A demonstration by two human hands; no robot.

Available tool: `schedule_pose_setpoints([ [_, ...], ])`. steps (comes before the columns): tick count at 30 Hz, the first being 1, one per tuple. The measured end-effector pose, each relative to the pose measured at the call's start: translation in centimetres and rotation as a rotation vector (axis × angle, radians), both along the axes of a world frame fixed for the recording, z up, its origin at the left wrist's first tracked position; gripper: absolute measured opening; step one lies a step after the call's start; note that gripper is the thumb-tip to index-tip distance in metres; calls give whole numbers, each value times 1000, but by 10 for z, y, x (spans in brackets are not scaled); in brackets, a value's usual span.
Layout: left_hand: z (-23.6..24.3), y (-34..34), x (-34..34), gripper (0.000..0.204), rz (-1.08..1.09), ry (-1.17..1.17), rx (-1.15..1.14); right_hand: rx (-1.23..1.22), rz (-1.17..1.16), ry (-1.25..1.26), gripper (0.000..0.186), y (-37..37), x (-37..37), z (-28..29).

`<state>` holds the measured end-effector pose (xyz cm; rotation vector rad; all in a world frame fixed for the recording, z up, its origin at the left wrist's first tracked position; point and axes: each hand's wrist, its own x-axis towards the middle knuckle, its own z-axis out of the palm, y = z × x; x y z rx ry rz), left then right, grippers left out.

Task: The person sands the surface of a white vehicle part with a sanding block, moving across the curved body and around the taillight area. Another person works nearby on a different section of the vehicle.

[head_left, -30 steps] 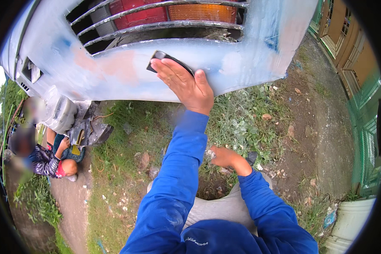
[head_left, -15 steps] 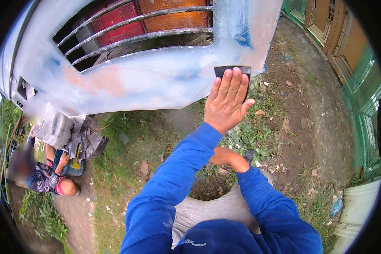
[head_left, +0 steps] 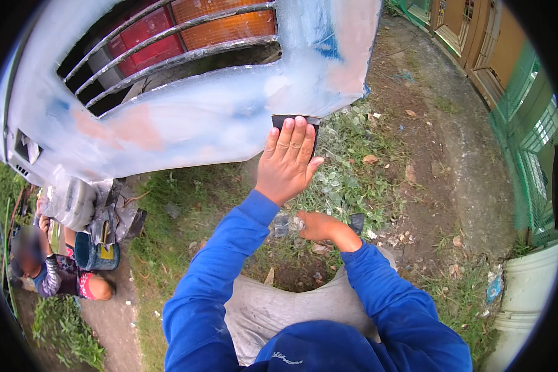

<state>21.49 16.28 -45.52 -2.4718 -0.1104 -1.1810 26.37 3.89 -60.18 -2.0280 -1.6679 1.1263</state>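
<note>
My left hand point(head_left: 286, 162) lies with straight fingers over a black sheet of sandpaper point(head_left: 313, 121), pressing it against the lower edge of a vehicle body panel point(head_left: 192, 133). The panel is patchy with white, blue and pinkish filler and paint. Lower down, my right hand point(head_left: 321, 227) is held above the ground with its fingers curled. A small, greyish, see-through piece point(head_left: 283, 225) shows at its fingertips; its kind and whether it is gripped are unclear. Dark metal bars point(head_left: 180, 28) cross the red and orange tail light point(head_left: 223, 25) in the panel.
At the left, another person point(head_left: 62, 273) crouches beside a blue bucket point(head_left: 98, 253) and a grey, plastic-wrapped part point(head_left: 71, 201). Weeds point(head_left: 359, 161) and litter cover the ground below the panel. Green netting point(head_left: 521, 142) and brown gates point(head_left: 471, 37) line the right side.
My left hand and the sandpaper have shifted left along the panel's lower edge. The view has turned slightly, and my right hand now shows clear of the left sleeve.
</note>
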Motion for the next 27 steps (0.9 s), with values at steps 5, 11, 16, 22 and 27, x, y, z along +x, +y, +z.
schedule_pose_setpoints([
  [5,81,-51,52,78,-58,-109,-87,612,169,28,63,10,-11,-22],
  [11,-49,50,-13,84,108,-190,121,66,7,53,60,6,-5,-25],
  [16,-91,67,-63,87,140,-118,-157,-35,-60,-43,64,-7,1,-3],
  [22,86,-80,73,79,-71,-253,-288,585,-209,586,81,-17,-10,-42],
  [27,14,53,-30,72,84,-102,63,-76,25,7,73,3,-10,1],
])
